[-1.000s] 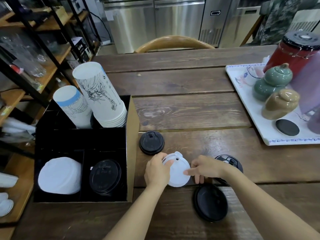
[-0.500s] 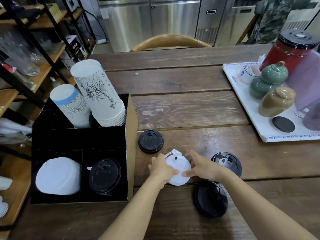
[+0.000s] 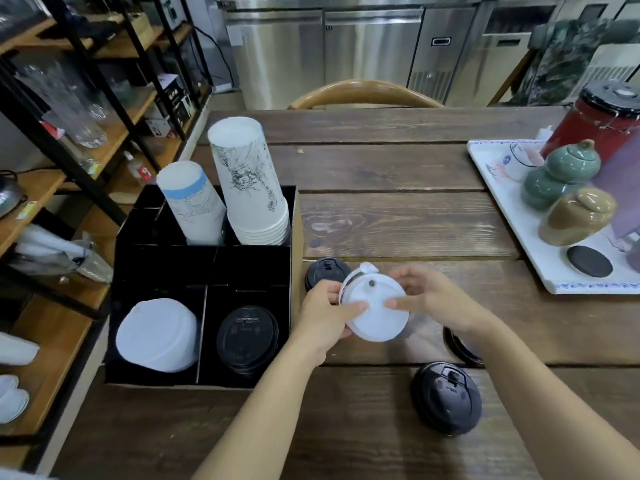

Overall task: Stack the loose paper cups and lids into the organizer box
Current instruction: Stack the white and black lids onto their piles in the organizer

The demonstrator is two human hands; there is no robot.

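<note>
Both hands, left hand [image 3: 320, 315] and right hand [image 3: 436, 299], grip a white lid [image 3: 375, 308] above the tabletop [image 3: 398, 216]. The organizer box [image 3: 207, 265] sits just left, and three black lids [image 3: 446, 398] lie loose nearby.

Both hands held a white lid [image 3: 375, 311] tilted above the wooden table [image 3: 398, 216], the left hand [image 3: 323, 318] and right hand [image 3: 434, 299] each pressing a thumb on its top. Beside them stood the black organizer box [image 3: 207, 268], with two cup stacks [image 3: 249, 181] behind and white lids [image 3: 157, 336] and black lids [image 3: 247, 336] in front. Three loose black lids [image 3: 446, 398] lay on the table.
</note>
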